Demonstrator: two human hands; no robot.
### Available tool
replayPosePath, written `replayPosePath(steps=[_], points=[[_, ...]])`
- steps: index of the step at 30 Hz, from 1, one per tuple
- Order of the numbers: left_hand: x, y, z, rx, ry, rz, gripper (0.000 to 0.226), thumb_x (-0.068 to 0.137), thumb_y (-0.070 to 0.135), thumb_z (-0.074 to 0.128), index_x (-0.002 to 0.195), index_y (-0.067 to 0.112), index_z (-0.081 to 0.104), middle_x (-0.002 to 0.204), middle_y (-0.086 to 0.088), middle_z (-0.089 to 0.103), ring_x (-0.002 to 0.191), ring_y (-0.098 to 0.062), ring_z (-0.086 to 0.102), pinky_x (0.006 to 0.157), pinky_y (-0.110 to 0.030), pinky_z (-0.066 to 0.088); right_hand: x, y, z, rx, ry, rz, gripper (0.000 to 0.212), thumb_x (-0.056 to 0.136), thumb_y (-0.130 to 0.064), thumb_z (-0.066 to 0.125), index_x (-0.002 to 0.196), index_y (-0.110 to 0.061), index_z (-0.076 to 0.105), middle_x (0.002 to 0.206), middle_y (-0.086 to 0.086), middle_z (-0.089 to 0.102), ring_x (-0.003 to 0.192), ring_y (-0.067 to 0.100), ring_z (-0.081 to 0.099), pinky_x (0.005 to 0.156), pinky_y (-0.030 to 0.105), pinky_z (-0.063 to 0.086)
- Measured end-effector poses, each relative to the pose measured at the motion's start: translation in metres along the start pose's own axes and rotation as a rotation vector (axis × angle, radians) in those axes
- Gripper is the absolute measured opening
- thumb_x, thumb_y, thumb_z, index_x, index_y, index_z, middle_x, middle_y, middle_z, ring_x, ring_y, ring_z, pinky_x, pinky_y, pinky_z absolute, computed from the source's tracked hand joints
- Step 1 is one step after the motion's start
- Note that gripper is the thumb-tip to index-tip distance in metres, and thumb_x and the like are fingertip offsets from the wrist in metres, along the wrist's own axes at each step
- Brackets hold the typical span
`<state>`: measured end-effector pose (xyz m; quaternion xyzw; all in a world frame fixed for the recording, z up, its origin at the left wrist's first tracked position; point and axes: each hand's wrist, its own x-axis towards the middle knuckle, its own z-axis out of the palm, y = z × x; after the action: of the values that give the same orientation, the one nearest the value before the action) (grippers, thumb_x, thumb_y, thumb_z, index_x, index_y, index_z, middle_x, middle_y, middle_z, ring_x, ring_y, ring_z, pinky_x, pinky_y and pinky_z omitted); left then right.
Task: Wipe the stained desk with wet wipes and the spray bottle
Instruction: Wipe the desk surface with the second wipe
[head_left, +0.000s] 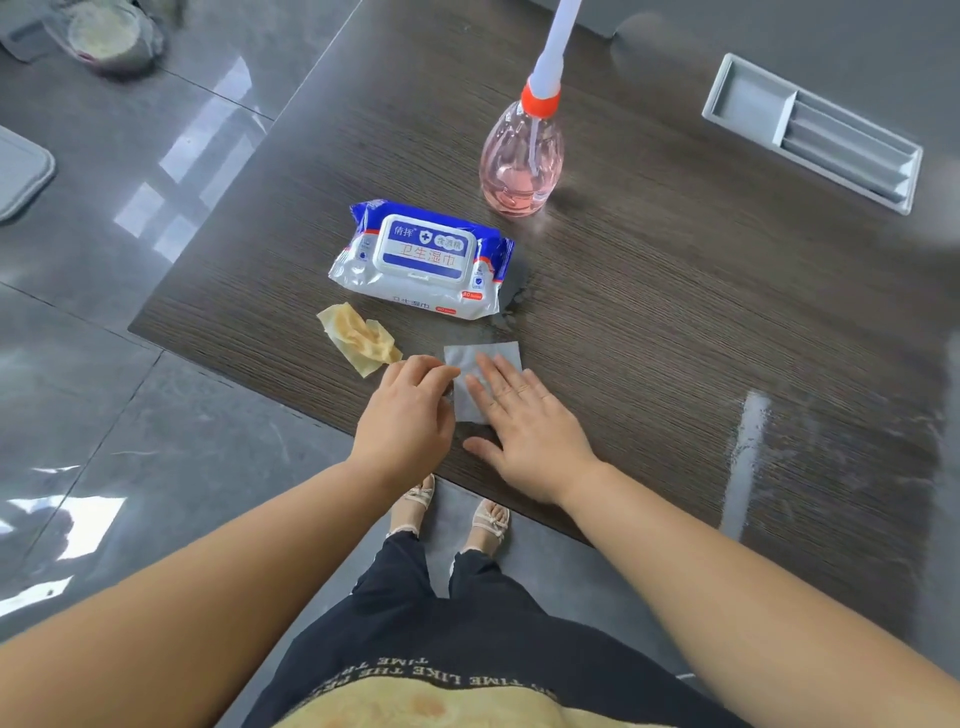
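Wet wipe lies flat near the counter's front edge, under the straight, pressing fingers of the right hand. The left hand's fingers pinch its left edge. Best to keep it spread, press evenly, then sweep across the wet patch.

Dark wood-grain desk; blue-white wipes pack; pink spray bottle, orange collar.

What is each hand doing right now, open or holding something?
Left hand: fingers curled, pinching the left edge of the grey wipe.
Right hand: open, flat fingers pressing on the grey wipe.
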<state>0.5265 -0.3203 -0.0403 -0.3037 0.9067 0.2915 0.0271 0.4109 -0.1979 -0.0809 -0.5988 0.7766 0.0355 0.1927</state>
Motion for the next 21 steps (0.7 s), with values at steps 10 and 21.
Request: replayPosePath(steps=[10, 21], points=[[0.026, 0.004, -0.007, 0.057, -0.07, 0.038, 0.039, 0.09, 0.011, 0.048, 0.128, 0.01, 0.054, 0.129, -0.008, 0.05, 0.12, -0.027, 0.044, 0.096, -0.034, 0.038, -0.003, -0.019, 0.002, 0.064, 0.114, 0.315, 0.089, 0.085, -0.061, 0.004, 0.146, 0.002, 0.015, 0.154, 0.02, 0.002, 0.144, 0.03, 0.0, 0.117, 0.041, 0.002], [-0.01, -0.022, -0.007, 0.115, -0.127, 0.159, 0.034, 0.087, 0.007, 0.051, 0.12, 0.006, 0.061, 0.121, -0.009, 0.057, 0.119, -0.028, 0.048, 0.097, -0.036, 0.043, -0.021, -0.02, 0.026, 0.094, 0.236, 0.465, 0.071, 0.095, -0.057, 0.016, 0.144, -0.01, 0.035, 0.152, 0.018, 0.027, 0.141, 0.033, 0.024, 0.111, 0.048, 0.015]])
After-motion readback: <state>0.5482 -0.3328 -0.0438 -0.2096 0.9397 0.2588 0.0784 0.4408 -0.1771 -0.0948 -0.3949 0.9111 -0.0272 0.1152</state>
